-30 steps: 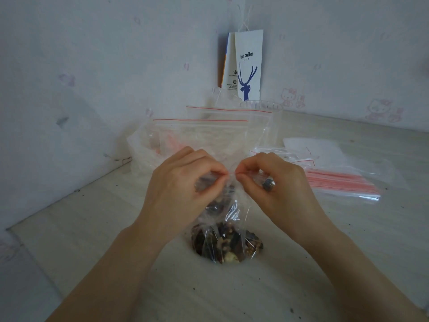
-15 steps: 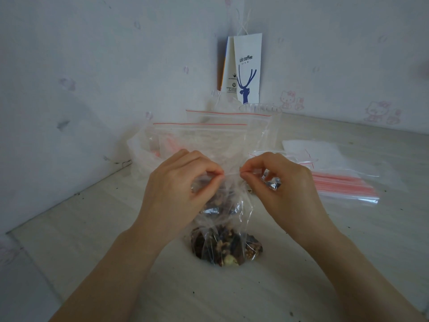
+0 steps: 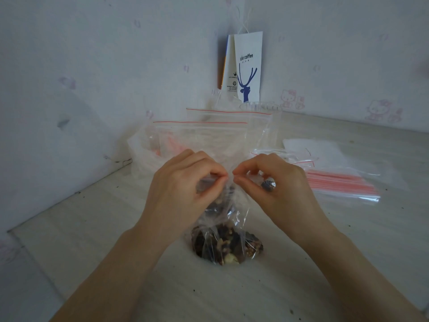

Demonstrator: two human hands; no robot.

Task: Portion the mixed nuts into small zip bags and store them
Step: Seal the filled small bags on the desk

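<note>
Head view: pinching bag [image 3: 234,206] mouth with left hand [image 3: 183,189] and right hand [image 3: 275,188], nuts [image 3: 224,247] at 6 o'clock; could tear and spill if yanked.

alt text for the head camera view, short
A left hand and a right hand pinch the top of a clear bag of mixed nuts standing on a pale table. Behind it stand larger zip bags and a white coffee paper bag; a stack of empty zip bags lies to the right.
</note>
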